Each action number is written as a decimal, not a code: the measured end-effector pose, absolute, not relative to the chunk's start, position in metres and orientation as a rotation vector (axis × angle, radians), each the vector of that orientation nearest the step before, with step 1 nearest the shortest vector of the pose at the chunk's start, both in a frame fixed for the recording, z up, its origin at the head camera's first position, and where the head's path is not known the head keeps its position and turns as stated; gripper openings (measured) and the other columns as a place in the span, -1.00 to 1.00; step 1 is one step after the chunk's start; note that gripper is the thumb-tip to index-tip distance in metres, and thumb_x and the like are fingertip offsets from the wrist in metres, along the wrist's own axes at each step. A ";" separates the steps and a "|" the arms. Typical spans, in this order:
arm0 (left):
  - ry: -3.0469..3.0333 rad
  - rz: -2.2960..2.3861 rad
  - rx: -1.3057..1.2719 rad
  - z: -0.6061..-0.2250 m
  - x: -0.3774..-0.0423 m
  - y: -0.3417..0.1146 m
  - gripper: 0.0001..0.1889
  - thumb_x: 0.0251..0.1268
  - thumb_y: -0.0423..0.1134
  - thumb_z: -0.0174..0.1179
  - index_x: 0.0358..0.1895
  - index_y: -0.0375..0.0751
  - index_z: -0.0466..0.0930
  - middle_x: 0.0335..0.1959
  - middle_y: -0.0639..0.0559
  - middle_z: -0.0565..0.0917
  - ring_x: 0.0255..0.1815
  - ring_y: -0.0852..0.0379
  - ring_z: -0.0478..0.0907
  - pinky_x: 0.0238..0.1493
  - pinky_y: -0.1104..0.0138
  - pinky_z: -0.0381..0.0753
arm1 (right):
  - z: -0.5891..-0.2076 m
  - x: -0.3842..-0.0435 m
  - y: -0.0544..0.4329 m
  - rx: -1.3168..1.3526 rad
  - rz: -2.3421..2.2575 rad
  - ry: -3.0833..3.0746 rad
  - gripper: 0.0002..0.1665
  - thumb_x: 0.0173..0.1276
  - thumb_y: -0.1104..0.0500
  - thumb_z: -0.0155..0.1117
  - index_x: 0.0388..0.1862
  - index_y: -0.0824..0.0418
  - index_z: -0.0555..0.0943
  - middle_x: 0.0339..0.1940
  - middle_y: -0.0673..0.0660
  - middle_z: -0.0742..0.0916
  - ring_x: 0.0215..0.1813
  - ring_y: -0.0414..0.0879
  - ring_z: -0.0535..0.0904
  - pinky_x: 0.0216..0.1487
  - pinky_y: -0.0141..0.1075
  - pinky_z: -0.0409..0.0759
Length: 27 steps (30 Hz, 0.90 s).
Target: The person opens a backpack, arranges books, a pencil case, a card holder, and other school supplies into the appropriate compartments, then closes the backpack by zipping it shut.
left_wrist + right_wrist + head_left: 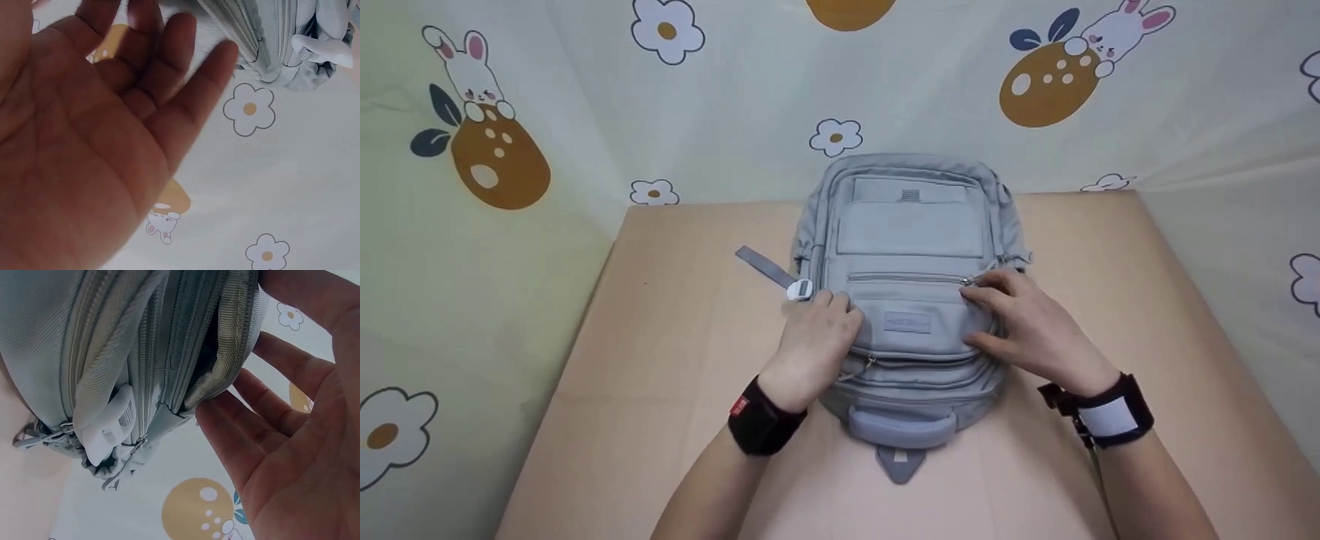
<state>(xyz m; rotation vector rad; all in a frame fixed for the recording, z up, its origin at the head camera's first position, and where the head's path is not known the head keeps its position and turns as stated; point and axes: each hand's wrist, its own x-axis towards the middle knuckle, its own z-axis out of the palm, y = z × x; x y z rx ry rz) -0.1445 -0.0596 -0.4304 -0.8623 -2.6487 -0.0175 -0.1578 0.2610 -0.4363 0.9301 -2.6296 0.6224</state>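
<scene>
A grey backpack lies on its back on the table, its grab handle towards me. My left hand rests at the left edge of the front panel, fingers loosely bent; in the left wrist view its palm shows with fingertips by the fabric. Over the panel's right side is my right hand, fingers spread, fingertips beside the slider of the upper zipper. In the right wrist view those fingers lie along the rim of the front pocket, which gapes along its zipper. A zipper pull hangs near the lower left corner.
A grey strap with a white buckle sticks out on the backpack's left. The tan tabletop surrounds the bag. Behind and at both sides stands a cream cloth printed with rabbits, fruits and flowers.
</scene>
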 end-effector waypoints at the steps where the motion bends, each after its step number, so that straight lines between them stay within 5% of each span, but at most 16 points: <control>1: -2.644 -0.018 -0.871 -0.431 -0.146 -0.059 -0.74 -0.06 -0.21 0.54 -0.32 -0.13 0.66 -0.35 -0.03 0.56 -0.29 -0.01 0.48 -0.41 0.19 0.47 | -0.436 -0.157 0.260 0.942 0.619 -2.601 -0.33 0.18 0.03 0.61 0.25 0.21 0.65 0.18 0.22 0.57 0.18 0.11 0.49 0.14 0.00 0.52; 4: -2.644 -0.032 -0.878 -0.432 -0.148 -0.059 -0.92 0.10 -0.26 0.40 -0.39 -0.04 0.67 -0.39 0.02 0.57 -0.32 0.02 0.50 -0.44 0.18 0.50 | -0.434 -0.153 0.249 1.016 0.614 -2.444 -0.46 0.20 0.12 0.58 0.15 0.23 0.69 0.09 0.22 0.63 0.12 0.13 0.52 0.12 0.00 0.49; 12: -2.701 -0.092 -0.880 -0.426 -0.152 -0.062 -0.91 0.24 -0.28 0.30 -0.41 -0.03 0.65 -0.38 0.06 0.69 -0.33 0.00 0.54 -0.44 0.11 0.51 | -0.442 -0.130 0.165 1.354 0.443 -2.238 -0.83 0.34 0.23 0.40 -0.10 0.12 0.78 -0.21 0.02 0.70 -0.20 -0.05 0.60 -0.20 -0.19 0.58; 20: -2.671 -0.164 -0.952 -0.427 -0.154 -0.064 -0.86 0.19 -0.38 0.34 -0.45 -0.05 0.67 -0.44 0.08 0.67 -0.38 0.02 0.54 -0.44 0.20 0.51 | -0.455 -0.131 0.130 1.383 -0.046 -2.346 -0.95 0.25 0.25 0.35 -0.36 0.10 0.65 -0.25 0.03 0.59 -0.22 -0.05 0.46 -0.27 -0.22 0.47; 27: -2.716 -0.161 -0.963 -0.425 -0.156 -0.065 -0.84 0.17 -0.38 0.37 -0.47 -0.07 0.63 -0.44 0.07 0.67 -0.38 0.02 0.54 -0.44 0.19 0.50 | -0.450 -0.131 0.142 1.409 0.030 -2.326 -0.89 0.19 0.27 0.41 -0.46 0.10 0.67 -0.34 0.00 0.57 -0.24 -0.05 0.46 -0.27 -0.23 0.46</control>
